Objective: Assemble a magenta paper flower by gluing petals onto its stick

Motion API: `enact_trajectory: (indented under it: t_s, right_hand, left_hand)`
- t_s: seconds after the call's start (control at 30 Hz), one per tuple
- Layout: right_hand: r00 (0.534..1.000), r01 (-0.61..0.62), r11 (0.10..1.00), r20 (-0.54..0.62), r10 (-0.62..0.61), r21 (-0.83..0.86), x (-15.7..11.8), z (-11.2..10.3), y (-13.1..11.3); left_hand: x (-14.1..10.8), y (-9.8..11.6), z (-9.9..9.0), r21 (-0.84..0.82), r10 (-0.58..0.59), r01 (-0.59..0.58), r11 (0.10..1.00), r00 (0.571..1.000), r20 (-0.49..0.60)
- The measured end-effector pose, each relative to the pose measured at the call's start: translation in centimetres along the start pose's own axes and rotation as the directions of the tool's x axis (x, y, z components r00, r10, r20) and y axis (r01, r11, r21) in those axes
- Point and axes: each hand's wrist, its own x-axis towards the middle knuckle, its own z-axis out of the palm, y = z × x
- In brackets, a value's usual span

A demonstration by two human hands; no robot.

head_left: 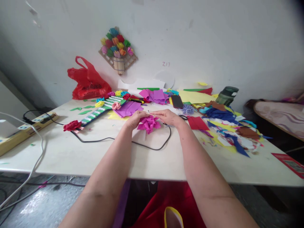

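Note:
A magenta crepe-paper flower (149, 125) hangs with its pointed petals downward, just above the white table in front of me. My left hand (137, 119) pinches at its upper left side, fingers closed. From the right, my right hand (168, 117) reaches in with its fingers pressed together at the flower's top edge. A thin pale strip or stem shows between my fingertips; it is too small to name. Behind my hands lie purple paper sheets (128, 108) and a green-and-white striped board (97, 111) with paper flowers around it.
A black cable (152, 148) loops across the table below my hands. Red paper (197, 123), a phone (177, 102) and a heap of coloured scraps (223, 118) lie to the right, near a dark bottle (227, 96). A red plastic bag (89, 83) and a power strip (28, 131) are at left.

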Motion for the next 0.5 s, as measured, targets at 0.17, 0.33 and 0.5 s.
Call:
enact_trajectory:
  t_s: [0.17,0.33,0.5]
  right_hand:
    - [1.0,0.003,1.0,-0.005,-0.003,0.008,0.1,0.1,0.1]
    - [1.0,0.023,0.999,-0.003,-0.023,-0.022,0.4,0.1,0.9]
    - [1.0,0.023,0.996,-0.009,-0.024,-0.083,0.6,0.1,1.3]
  left_hand:
    - [-0.1,-0.2,0.1,-0.171,-0.049,0.04,0.984,0.998,-0.046]
    - [-0.2,-0.1,0.4,-0.184,-0.078,0.065,0.981,0.995,-0.064]
    - [0.0,-0.3,0.2,-0.148,-0.049,0.042,0.988,0.998,-0.045]
